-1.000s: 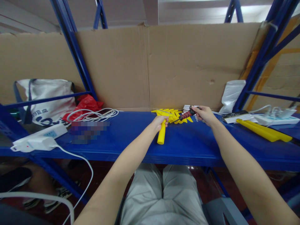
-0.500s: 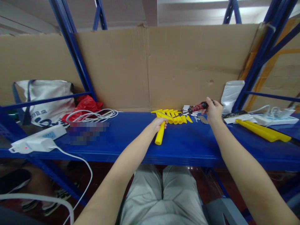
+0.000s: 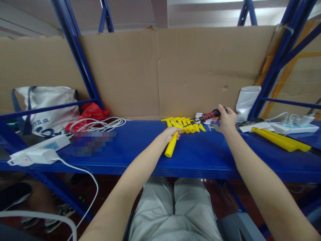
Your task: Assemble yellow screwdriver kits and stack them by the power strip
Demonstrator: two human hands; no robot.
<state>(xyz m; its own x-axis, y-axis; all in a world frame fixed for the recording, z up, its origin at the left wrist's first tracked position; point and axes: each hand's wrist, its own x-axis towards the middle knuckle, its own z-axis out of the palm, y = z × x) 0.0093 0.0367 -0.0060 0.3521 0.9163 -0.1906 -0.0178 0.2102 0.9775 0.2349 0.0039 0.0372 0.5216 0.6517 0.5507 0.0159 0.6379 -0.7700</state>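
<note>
My left hand [image 3: 172,134] is closed around a yellow plastic tube [image 3: 171,147], whose wide round end points toward me. In my right hand [image 3: 226,118] is a screwdriver [image 3: 209,115] with a red and black handle, gripped near the handle's end. Its thin shaft runs left and down to the yellow tube by my left fingers; whether the tip touches a screw there is too small to tell. Just behind my left hand lies a row of several yellow tube pieces [image 3: 192,128]. Small white parts [image 3: 200,115] and loose metal bits [image 3: 210,127] lie beneath the screwdriver.
Long yellow pieces [image 3: 281,140] and a white power strip [image 3: 294,127] lie at right, near a silver pouch [image 3: 247,103]. At left are another power strip [image 3: 40,150], coiled white cable [image 3: 110,123], a red bag [image 3: 92,113] and a cloth bag [image 3: 50,110]. Cardboard [image 3: 120,73] stands behind.
My left hand and the yellow tube have shifted slightly toward me. My right hand and the screwdriver have moved a little to the left.
</note>
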